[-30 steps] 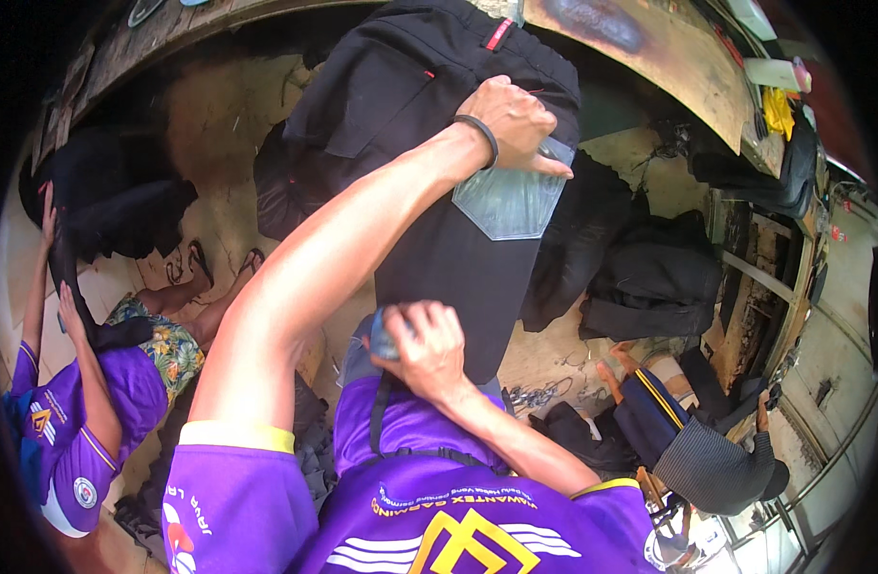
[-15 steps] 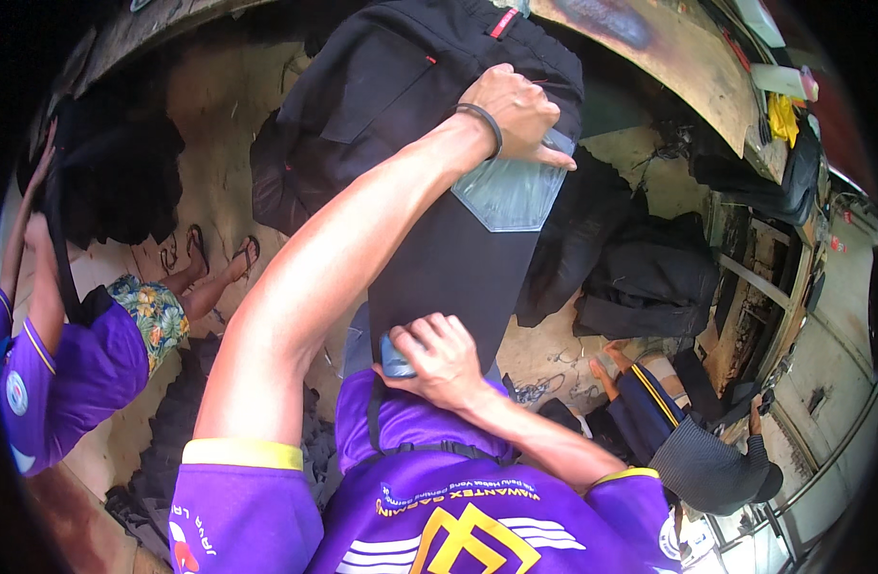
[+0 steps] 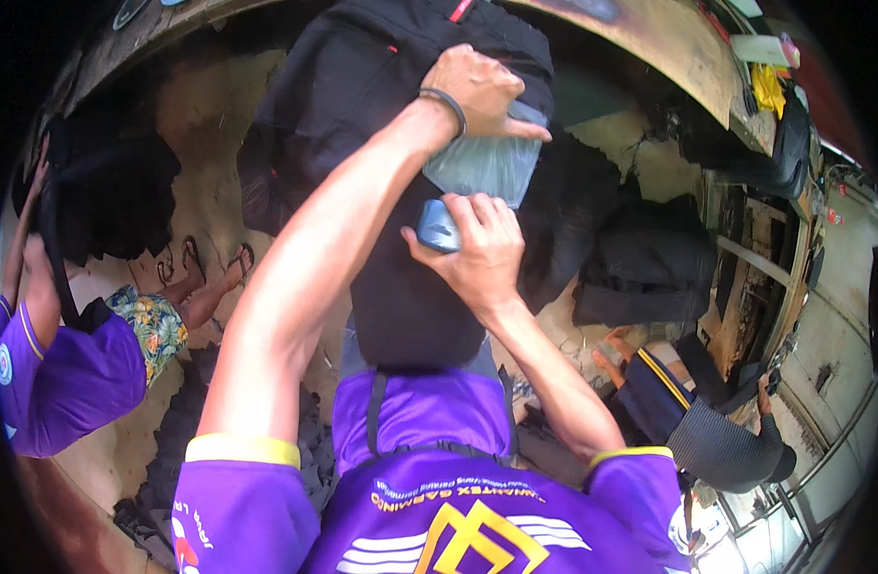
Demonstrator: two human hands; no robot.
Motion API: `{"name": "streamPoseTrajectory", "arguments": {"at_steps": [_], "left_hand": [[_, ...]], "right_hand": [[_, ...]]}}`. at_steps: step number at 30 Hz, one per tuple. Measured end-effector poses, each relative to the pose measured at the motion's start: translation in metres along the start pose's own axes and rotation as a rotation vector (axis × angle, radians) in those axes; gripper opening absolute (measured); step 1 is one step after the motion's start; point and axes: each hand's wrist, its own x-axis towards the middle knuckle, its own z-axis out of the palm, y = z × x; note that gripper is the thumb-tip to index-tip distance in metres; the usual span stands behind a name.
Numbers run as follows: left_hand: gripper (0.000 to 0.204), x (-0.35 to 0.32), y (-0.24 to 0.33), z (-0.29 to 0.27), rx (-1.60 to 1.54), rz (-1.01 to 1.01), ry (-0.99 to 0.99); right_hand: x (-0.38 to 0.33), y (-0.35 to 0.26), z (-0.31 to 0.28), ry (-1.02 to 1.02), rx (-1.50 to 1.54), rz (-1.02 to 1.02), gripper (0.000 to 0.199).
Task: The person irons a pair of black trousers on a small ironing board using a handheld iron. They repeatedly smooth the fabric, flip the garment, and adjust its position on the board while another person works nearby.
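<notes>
A black garment with small red tabs hangs or lies in front of me, its lower panel reaching down to my waist. On it sits a clear plastic piece with angled edges. My left hand rests on the plastic's upper part, fingers curled and thumb stretched out along it; what the fingers hold is hidden. Just below the plastic, my right hand grips a small blue block with rounded corners and dark marks, over the black cloth.
Wooden table edges curve along the top. Black cloth piles lie on the right, dark scraps at lower left. One person in purple works at left with black cloth; another sits at right. A yellow cloth hangs at upper right.
My right hand has moved up and away from my waist with the blue block, nearing the plastic piece. The view has shifted slightly; my left hand keeps its place on the plastic.
</notes>
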Motion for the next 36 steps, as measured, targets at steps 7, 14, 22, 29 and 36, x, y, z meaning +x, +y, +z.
{"name": "streamPoseTrajectory", "arguments": {"at_steps": [7, 14, 22, 29, 36], "left_hand": [[0.066, 0.004, 0.021, -0.017, 0.004, 0.045, -0.022], [0.077, -0.008, 0.026, -0.014, 0.027, -0.065, 0.023], [0.082, -0.011, 0.006, 0.003, -0.034, -0.071, 0.082], [0.080, -0.012, 0.012, 0.003, -0.010, -0.113, 0.061], [0.078, -0.009, 0.009, 0.000, -0.007, -0.125, 0.044]], "right_hand": [[-0.079, -0.040, 0.008, -0.025, 0.178, 0.112, 0.054], [-0.113, -0.029, 0.019, -0.225, 0.143, 0.023, 0.058], [0.070, 0.026, -0.024, 0.036, -0.029, 0.002, 0.044], [-0.017, 0.000, -0.024, -0.281, 0.201, -0.135, 0.047], [0.026, 0.025, -0.024, 0.057, -0.036, 0.059, 0.041]]}}
